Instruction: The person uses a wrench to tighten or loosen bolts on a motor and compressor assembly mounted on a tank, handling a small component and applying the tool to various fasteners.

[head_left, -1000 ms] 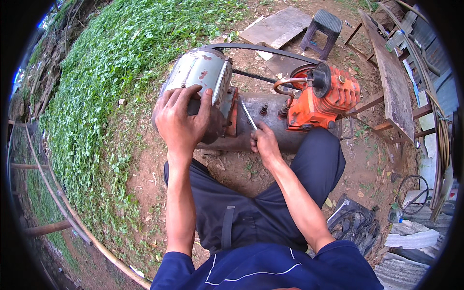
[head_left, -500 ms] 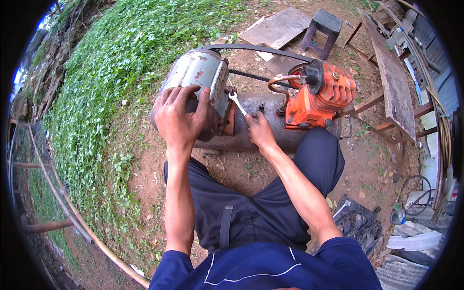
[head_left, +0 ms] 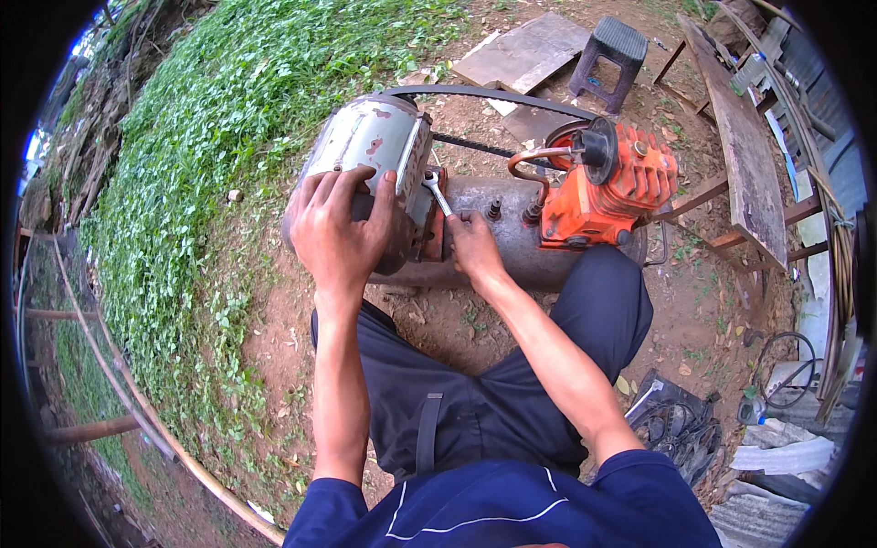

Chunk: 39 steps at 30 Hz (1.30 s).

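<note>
My left hand (head_left: 340,226) lies with spread fingers on the near end of a grey electric motor (head_left: 373,137) with chipped paint. In my right hand (head_left: 473,245) is a silver wrench (head_left: 438,194), its head close against the motor's base at the orange mounting bracket (head_left: 433,233). Whether the wrench sits on a bolt I cannot tell. Motor and orange compressor pump (head_left: 607,187) both stand on a rusty cylindrical tank (head_left: 512,260). A black drive belt (head_left: 493,92) runs between the two along their far side.
Beyond the tank are a flat board (head_left: 523,50) and a dark plastic stool (head_left: 609,64). A wooden bench (head_left: 735,146) stands to the right. Near my right knee lies a dark pile of tools or parts (head_left: 671,425). Green plants (head_left: 183,219) cover the ground at left.
My right hand and the wrench have shifted left and slightly toward me, bringing the wrench head closer to the motor. My left hand has stayed in nearly the same place.
</note>
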{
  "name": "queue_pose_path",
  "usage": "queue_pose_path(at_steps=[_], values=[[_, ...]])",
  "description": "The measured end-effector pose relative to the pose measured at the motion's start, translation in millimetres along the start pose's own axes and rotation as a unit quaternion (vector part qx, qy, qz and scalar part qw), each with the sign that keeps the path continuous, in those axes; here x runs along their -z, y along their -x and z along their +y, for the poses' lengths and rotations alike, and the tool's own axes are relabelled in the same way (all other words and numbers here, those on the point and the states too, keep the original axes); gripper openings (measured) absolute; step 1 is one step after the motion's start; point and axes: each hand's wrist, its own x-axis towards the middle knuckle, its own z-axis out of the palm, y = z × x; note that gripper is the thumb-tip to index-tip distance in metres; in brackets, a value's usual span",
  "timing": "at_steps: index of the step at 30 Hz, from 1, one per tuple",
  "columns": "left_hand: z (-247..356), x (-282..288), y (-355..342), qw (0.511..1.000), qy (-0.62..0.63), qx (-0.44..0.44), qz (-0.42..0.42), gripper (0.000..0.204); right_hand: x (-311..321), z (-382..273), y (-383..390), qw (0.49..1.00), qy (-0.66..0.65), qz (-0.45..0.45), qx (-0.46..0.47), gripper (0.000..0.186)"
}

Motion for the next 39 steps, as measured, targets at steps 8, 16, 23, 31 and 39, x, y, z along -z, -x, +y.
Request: queue_pose_path(at_steps=[8,16,23,31,39], values=[[-1,-1,0,1.0,0.01,-0.006,0.0,0.015,-27,9,-2,0.997,-0.009,0.06,0.043,0.027],[-6,1,2,1.0,0.016,0.001,0.014,0.013,16,-42,25,0.909,0.365,-0.037,0.198,0.043],[-9,2,18,0.988,0.079,-0.078,0.109,0.014,17,-50,19,0.781,0.557,0.018,0.28,0.08],[81,-63,148,0.767,0.431,0.468,-0.08,0.021,33,-21,4,0.923,0.316,0.081,0.206,0.122],[56,-136,141,0.761,0.424,0.487,-0.07,0.047,30,-15,4,0.947,0.223,0.08,0.217,0.118]])
